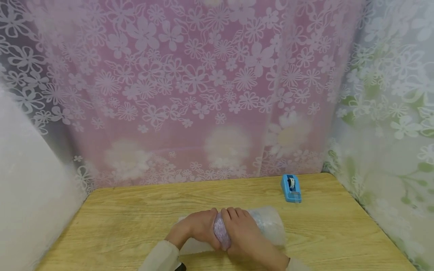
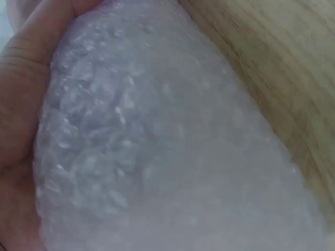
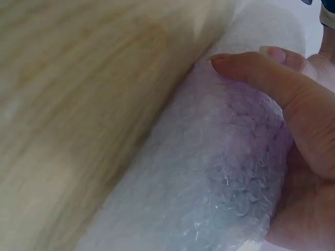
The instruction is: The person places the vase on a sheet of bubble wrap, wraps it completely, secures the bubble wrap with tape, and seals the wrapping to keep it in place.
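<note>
Gripping a bubble-wrapped bundle (image 1: 269, 225) two-handed and resting it on the wood-grain desk (image 1: 129, 218) toward six o'clock in the head view, roughly along a line from nine to three. Curling the left hand (image 1: 201, 227) around the nine-o'clock side of a purple band (image 1: 222, 230) and the right hand (image 1: 245, 231) around the three-o'clock side, having each grip closed on the crinkled plastic. Exposing only a strip of purple between the hands, not revealing anything clear about the contents. Showing a whitish loose end (image 1: 194, 247), probably of the same wrap, spread on the desk at eight o'clock from the purple band. Apparently working at the wrapping step: rolling and squeezing the layers snug around the contents. Probably calling next for holding the bundle tight, bringing in the loose end without slackening the layers, then freeing one hand for fastening. Likely needing tape for that, so calling for a reach toward two o'clock, to the light-blue tape dispenser (image 1: 291, 189), lying well apart from both hands. Facing a flower-printed plastic sheet (image 1: 203, 94) at twelve o'clock, hanging beyond the far edge of the desk.
</note>
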Available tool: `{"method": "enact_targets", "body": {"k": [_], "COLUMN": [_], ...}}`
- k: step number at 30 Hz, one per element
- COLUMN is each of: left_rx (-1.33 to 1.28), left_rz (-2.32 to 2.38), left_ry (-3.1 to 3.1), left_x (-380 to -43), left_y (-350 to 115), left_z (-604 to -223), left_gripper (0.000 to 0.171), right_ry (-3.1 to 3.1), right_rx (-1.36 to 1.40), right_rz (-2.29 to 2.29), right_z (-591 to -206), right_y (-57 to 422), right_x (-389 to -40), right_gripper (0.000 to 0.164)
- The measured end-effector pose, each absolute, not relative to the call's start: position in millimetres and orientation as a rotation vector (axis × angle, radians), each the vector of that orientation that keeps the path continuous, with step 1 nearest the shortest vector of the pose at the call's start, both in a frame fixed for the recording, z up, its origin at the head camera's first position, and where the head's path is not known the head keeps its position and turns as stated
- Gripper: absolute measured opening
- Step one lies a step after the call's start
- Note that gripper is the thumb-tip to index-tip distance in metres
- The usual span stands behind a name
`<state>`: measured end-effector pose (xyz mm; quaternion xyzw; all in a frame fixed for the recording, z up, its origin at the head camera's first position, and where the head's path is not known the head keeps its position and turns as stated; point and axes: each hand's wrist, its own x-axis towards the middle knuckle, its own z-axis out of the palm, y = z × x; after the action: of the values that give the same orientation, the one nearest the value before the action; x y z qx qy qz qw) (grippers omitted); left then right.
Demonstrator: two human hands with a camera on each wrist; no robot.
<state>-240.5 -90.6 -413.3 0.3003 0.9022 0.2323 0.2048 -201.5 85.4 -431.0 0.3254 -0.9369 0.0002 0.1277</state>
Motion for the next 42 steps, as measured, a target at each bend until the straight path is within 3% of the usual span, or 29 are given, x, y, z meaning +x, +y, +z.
{"method": "enact_targets", "body": {"k": [7,18,27,36,42], "left_rx": [0.846,0.898,1.077,0.979,0.990], "left_rz": [0.786,0.363,-0.149,-0.267,-0.271], "left_ry": [2.414,2.764,3.073,3.202,3.325], "left_x": [-246,-241,-223,-213,-217], "left_y": [-94,-99,-88,-84,-82], "left_z": [-416,-414,-412,-423,-433], "left_gripper": [0.058,0.090,0.090,0.099,0.094], "right_ry": [-2.809,-2.921,-3.031,-3.080,-3.177], "right_rx": [1.013,1.074,1.083,1.033,1.039], "right_rz": [0.049,0.180,0.221,0.099,0.155], "right_z": [-427,-422,-414,-408,-400], "right_y": [86,92,92,83,80], "right_x": [-212,-227,-236,-238,-243], "right_gripper": [0.090,0.089,0.081,0.077,0.072]}}
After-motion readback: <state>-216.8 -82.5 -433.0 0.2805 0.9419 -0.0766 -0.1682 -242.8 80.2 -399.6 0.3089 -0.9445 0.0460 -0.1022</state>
